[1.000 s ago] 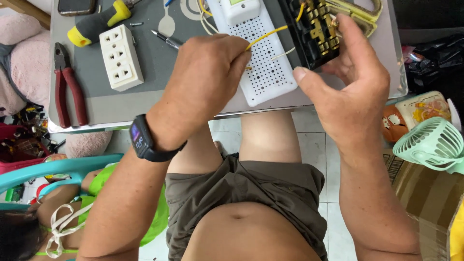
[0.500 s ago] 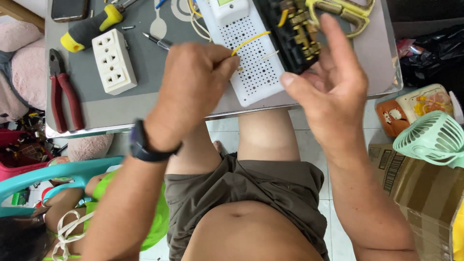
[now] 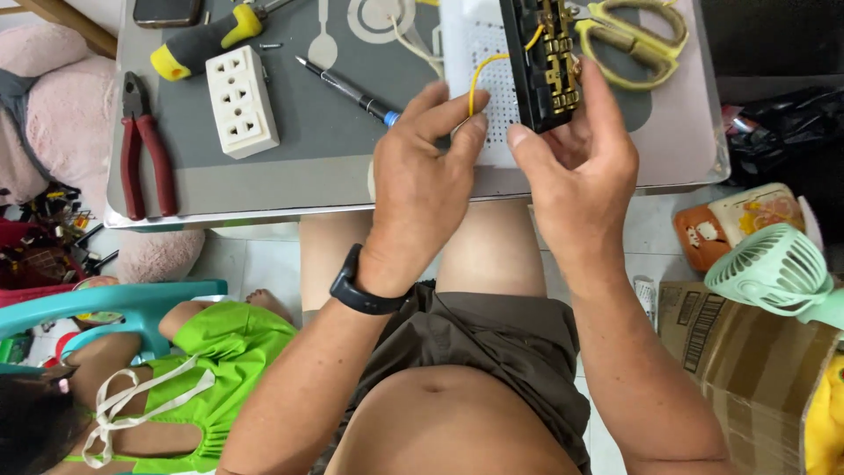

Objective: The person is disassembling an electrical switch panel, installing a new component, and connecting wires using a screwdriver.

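My left hand [image 3: 420, 180] pinches a thin yellow wire [image 3: 479, 75] between thumb and forefinger, just above the near edge of the grey table [image 3: 308, 167]. The wire arcs up into a black socket insert with brass contacts [image 3: 538, 62], which my right hand [image 3: 576, 163] holds upright by its lower end. Behind both lies a white perforated cover [image 3: 475, 70], partly hidden by the hands. A black watch sits on my left wrist.
On the table lie a white triple socket block [image 3: 241, 101], red-handled pliers [image 3: 141, 145], a yellow-and-black screwdriver [image 3: 204, 40], a slim blue-tipped screwdriver [image 3: 347, 88] and yellow scissors [image 3: 635, 37]. A child in green [image 3: 176, 387] sits at lower left. A green fan [image 3: 769, 264] and cardboard box stand at right.
The camera view has shifted. My right hand has turned the black insert more upright and brought it nearer my left hand, whose fingers now pinch the wire closer to the insert.
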